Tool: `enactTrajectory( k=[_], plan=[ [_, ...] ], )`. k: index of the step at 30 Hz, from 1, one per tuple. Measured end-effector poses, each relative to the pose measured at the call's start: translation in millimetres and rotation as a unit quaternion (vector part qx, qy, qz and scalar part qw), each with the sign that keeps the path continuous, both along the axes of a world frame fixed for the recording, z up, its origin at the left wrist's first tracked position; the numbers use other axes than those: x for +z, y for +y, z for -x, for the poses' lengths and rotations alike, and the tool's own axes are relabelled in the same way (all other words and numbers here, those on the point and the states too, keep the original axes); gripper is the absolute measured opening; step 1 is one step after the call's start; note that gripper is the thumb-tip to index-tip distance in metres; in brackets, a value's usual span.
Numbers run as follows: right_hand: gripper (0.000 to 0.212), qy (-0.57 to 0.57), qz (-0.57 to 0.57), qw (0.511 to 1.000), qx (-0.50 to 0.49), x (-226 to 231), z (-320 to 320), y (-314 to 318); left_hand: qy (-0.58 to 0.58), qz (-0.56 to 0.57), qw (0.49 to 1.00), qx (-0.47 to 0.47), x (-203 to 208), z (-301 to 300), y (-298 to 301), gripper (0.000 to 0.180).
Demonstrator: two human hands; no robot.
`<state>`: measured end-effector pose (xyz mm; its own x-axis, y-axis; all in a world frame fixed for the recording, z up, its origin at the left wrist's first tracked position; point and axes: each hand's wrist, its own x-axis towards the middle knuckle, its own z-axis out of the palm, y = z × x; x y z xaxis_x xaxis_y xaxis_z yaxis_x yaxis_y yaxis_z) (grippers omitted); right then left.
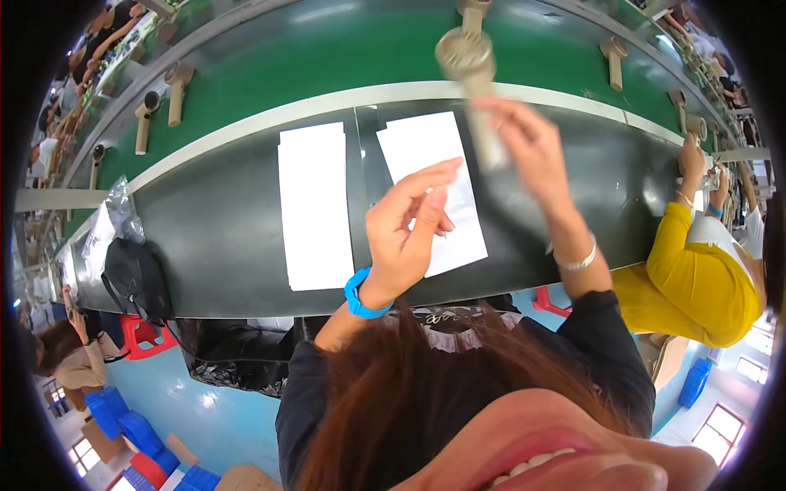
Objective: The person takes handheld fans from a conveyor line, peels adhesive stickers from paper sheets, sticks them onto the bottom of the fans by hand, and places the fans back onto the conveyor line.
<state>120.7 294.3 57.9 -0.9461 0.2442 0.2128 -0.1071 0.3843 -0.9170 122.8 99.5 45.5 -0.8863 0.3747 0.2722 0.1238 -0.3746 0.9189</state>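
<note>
My right hand [528, 147] is raised over the far edge of the dark work table [573, 180], its fingers closed on a beige handheld fan [467, 59]. Motion blurs the fan, whose round head points away from me and whose handle hangs toward the table. My left hand [405, 225], with a blue watch on the wrist, hovers above the right-hand stack of white sheets [458, 233]. Its fingers are loosely bent, thumb apart, and nothing shows in them. To the left lies a second stack of white sheets [315, 213].
Beyond the table's pale rim runs a green conveyor belt [286, 74] carrying several similar fans [176, 94]. A black bag [135, 278] and clear plastic bag [123, 217] sit at the left end. On the right works a person in a yellow top [704, 278]. Red stools [147, 335] stand below.
</note>
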Motion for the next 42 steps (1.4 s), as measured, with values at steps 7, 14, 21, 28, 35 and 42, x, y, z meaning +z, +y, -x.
enactTrajectory(
  k=[7,14,21,28,35,42],
  plan=[
    [0.024,0.001,-0.492,0.84,-0.228,-62.6,120.8,201.0,-0.005,0.039,0.999,0.0,-9.1,16.1,-14.2,0.015],
    [0.037,0.144,-0.586,0.776,-0.181,-62.3,143.2,102.0,-0.07,0.066,0.994,0.044,-18.6,17.7,-28.5,0.016],
    [0.014,0.165,-0.404,0.893,-0.109,-38.9,157.7,75.5,0.012,0.095,0.995,0.034,-6.2,14.2,-39.0,0.016],
    [0.023,0.029,-0.134,0.978,0.158,83.5,-2.5,-7.6,0.34,0.237,0.909,0.048,25.4,28.6,-45.7,0.056],
    [0.032,0.009,0.03,0.995,0.094,4.6,-88.5,-35.3,-0.004,0.279,0.946,-0.167,-5.5,18.6,-41.0,0.045],
    [0.012,-0.068,-0.181,0.98,-0.034,-59.4,-138.7,-63.8,-0.282,0.088,0.931,-0.214,-34.3,19.5,-27.2,0.037]
  ],
)
